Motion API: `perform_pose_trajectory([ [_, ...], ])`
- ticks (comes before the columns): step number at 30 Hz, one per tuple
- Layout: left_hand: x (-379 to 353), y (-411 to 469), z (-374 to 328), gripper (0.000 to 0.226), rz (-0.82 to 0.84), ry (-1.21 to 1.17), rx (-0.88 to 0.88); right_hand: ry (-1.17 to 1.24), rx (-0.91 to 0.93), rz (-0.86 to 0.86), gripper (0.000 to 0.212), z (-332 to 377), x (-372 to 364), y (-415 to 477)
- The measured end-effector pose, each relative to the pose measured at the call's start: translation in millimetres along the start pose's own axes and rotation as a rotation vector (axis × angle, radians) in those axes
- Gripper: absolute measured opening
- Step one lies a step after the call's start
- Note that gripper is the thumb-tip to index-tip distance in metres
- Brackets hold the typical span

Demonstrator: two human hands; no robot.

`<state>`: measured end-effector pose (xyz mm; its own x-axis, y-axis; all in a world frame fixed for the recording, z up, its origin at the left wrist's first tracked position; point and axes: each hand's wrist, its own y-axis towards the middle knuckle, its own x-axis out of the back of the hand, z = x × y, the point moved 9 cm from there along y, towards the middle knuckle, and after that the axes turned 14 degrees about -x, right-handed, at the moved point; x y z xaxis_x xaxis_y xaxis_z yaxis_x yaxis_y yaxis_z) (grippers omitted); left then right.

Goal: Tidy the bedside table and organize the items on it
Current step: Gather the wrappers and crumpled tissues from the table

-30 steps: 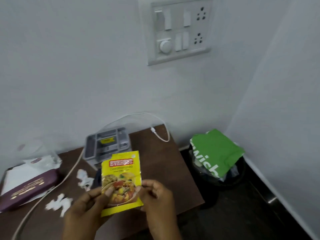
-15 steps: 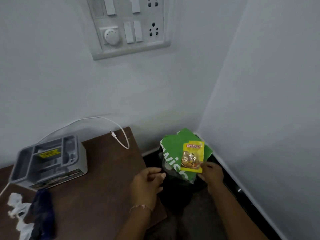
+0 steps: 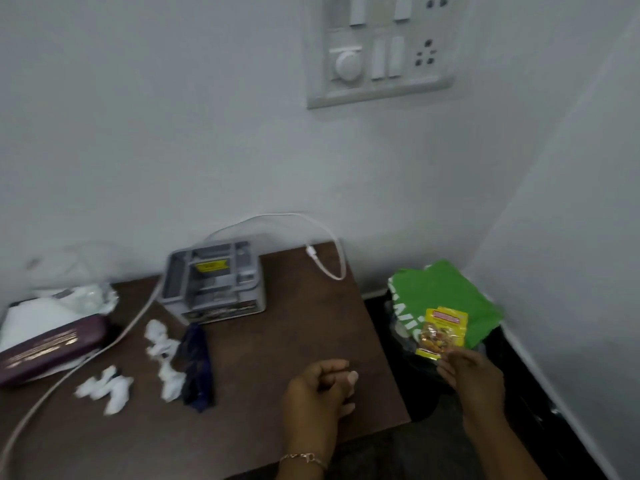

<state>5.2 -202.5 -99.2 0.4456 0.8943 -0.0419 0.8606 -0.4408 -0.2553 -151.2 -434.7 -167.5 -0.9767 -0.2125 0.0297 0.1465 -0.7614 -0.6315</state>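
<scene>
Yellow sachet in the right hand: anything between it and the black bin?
Yes. A green bag with white lettering lies across the mouth of the black bin, directly under the yellow printed sachet that the right hand pinches. Nothing else visible.

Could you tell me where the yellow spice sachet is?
Head view, right: the sachet is pinched by the right hand over the bin, against the green bag.

Brown bedside table (image 3: 294, 341) bears grey box (image 3: 213, 282), white cable (image 3: 325, 261), tissue scraps (image 3: 104, 389), maroon case (image 3: 48, 348).
</scene>
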Motion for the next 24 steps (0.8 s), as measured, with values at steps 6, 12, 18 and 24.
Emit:
perform_pose_trajectory([
  [6,104.5,-18.0,-26.0,0.01,-0.292,-0.173,-0.036,-0.178,0.371,0.32,0.013,37.7,-122.1,-149.8],
  [12,228.0,-39.6,-30.7,0.013,-0.624,-0.238,-0.131,-0.763,0.752,0.717,0.026,-31.5,-279.6,-278.8],
  [18,274.0,-47.5,-15.1,0.018,-0.718,-0.272,-0.128,-1.412,1.411,0.386,0.038,-90.5,-335.7,-329.7],
  [24,266.0,-44.2,-10.0,0.021,-0.61,-0.314,-0.128,-1.453,1.444,0.38,0.031,-87.7,-327.8,-332.9],
])
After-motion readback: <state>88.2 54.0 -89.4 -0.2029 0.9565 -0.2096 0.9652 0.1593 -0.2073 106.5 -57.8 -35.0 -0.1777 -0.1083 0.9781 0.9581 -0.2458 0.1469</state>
